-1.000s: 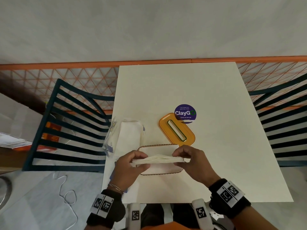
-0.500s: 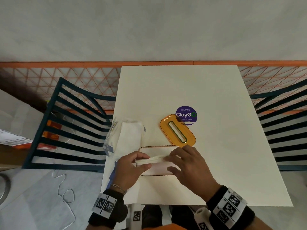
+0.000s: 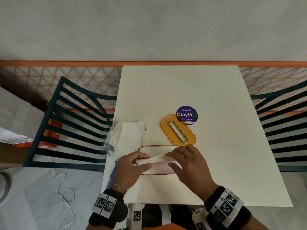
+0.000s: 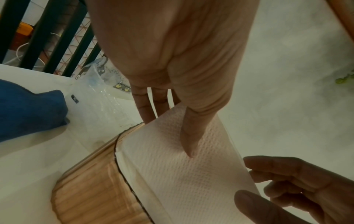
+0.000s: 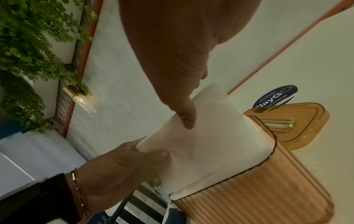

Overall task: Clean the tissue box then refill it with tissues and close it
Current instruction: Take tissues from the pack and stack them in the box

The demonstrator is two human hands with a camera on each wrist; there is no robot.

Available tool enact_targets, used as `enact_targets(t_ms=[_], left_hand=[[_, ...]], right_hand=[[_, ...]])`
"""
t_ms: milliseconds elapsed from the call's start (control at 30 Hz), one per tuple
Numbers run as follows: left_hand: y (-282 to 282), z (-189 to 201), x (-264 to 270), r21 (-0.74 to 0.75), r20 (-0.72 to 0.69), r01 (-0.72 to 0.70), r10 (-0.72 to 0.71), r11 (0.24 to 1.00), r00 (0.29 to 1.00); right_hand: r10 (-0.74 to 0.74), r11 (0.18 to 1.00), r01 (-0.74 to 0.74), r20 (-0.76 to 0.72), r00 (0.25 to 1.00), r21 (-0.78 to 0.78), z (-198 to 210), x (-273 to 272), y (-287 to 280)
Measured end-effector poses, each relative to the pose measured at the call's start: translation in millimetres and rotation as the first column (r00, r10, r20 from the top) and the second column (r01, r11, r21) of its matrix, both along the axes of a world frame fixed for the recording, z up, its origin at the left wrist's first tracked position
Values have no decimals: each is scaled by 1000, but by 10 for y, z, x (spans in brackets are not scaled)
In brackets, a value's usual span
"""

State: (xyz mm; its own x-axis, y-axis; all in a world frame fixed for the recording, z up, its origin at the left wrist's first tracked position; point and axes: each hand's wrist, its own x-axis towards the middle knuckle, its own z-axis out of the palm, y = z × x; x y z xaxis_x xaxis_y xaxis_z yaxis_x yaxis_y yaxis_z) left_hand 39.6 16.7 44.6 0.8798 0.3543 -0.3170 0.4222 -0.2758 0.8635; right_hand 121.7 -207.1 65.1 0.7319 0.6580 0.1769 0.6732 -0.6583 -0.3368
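An amber ribbed tissue box (image 3: 159, 171) stands open on the white table (image 3: 216, 163), near its front edge. A white tissue stack (image 3: 157, 159) stands on edge in the box mouth, with its lower part inside. My left hand (image 3: 142, 161) pinches the stack's left end, thumb on the near face. My right hand (image 3: 171, 159) holds the right part, fingers over the far side and thumb on the near side. The left wrist view shows the stack (image 4: 182, 174) and the box (image 4: 91, 181). The orange slotted lid (image 3: 169, 133) lies flat behind the box.
A clear plastic tissue pack (image 3: 129, 135) lies left of the box, and a blue cloth (image 3: 113, 171) sits at the table's left edge. A purple round sticker (image 3: 186, 114) is beside the lid. Dark slatted chairs (image 3: 66, 130) flank the table.
My right hand slid from the stack's right end to lie over its top. The stack has tilted and sunk further into the box. The left hand keeps its pinch.
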Motion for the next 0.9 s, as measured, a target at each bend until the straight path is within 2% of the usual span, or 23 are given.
enact_targets(t_ms=[700, 800, 900], left_hand=[[13, 11, -3, -5, 5, -1, 1, 1000, 1000], [15, 5, -5, 7, 3, 0, 0, 1000, 1000], [11, 5, -6, 25, 6, 1, -1, 1000, 1000]], right_hand=[[71, 993, -76, 53, 996, 94, -40, -42, -15], [89, 993, -90, 15, 996, 75, -53, -59, -2], [46, 992, -34, -90, 995, 122, -21, -82, 20]])
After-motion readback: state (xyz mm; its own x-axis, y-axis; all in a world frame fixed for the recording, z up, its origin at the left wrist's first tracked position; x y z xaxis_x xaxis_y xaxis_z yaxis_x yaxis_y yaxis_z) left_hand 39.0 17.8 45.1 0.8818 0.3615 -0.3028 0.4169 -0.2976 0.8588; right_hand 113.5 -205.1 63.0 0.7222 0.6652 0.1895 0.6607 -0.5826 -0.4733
